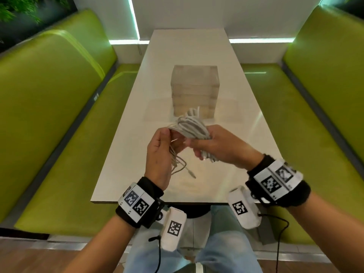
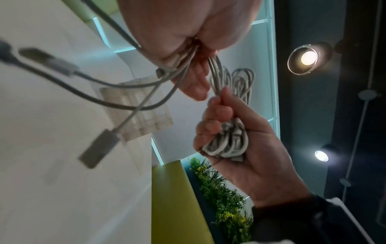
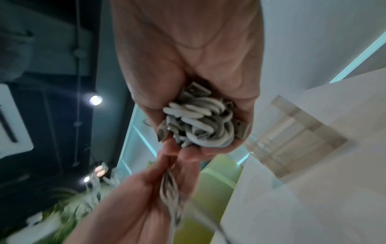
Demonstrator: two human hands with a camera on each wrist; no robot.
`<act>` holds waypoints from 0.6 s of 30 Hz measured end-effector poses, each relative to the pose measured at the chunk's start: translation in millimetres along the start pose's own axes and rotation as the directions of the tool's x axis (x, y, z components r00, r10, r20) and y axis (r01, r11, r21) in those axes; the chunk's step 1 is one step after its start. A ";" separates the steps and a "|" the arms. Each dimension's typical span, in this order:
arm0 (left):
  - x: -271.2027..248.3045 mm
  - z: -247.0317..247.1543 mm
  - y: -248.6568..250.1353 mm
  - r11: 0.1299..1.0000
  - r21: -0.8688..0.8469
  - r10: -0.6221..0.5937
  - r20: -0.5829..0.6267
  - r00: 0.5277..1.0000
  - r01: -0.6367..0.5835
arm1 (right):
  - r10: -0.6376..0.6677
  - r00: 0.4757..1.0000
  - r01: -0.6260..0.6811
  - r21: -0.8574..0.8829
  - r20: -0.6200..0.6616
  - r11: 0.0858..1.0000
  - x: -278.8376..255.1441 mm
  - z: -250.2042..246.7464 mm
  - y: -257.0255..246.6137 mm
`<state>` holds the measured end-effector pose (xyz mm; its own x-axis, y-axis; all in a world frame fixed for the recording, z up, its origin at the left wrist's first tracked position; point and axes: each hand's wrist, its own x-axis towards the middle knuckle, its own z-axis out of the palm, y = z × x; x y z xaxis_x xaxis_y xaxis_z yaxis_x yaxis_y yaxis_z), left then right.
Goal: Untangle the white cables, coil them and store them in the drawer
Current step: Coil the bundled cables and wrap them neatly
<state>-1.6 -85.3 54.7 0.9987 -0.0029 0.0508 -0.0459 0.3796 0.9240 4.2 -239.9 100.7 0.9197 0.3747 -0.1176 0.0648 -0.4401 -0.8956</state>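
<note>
The white cables point(image 1: 192, 126) are held in the air above the near half of the tabletop point(image 1: 226, 107), between both hands, with the clear drawer unit point(image 1: 195, 89) standing beyond them at about 12 o'clock, its drawers all pushed in as far as the head view shows.

The right hand point(image 1: 220, 146) has its grip wrapped round the thick folded bundle point(image 3: 200, 125); the right wrist view shows looped bends and several plug ends packed into the palm, fingers curled over them. The left hand point(image 1: 157, 152) pinches a few thin strands point(image 2: 185, 61) between thumb and fingers at about 9 o'clock of the bundle, and loose tails with plug ends point(image 2: 98, 147) hang below it towards the tabletop at 6 o'clock.

These cables look light, limp and smooth-jacketed, so they should weigh little but slide and spring out of any loose hold. The loops likely have some memory and will tend to reopen once released. The plugs are the stiff, snag-prone parts and could catch inside a loop when pulled through. A sensible hold is probably the one the right hand has: round the waist of the bundle, where all turns are trapped together. For freeing one lead, I would judge it best to take it near its plug and feed it out gently rather than tug, since tugging may tighten the knot.
</note>
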 end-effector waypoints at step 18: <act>-7.2 -0.9 2.4 0.985 -0.012 -0.170 -0.068 0.983 0.170 | 0.012 0.999 -0.002 -0.194 0.053 0.981 7.9 45.1 13.7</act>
<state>-8.8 -83.6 56.2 0.9911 -0.0045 -0.1333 0.1248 0.3848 0.9145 -5.1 -206.2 68.2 0.8988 0.4115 -0.1511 0.1368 -0.5907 -0.7952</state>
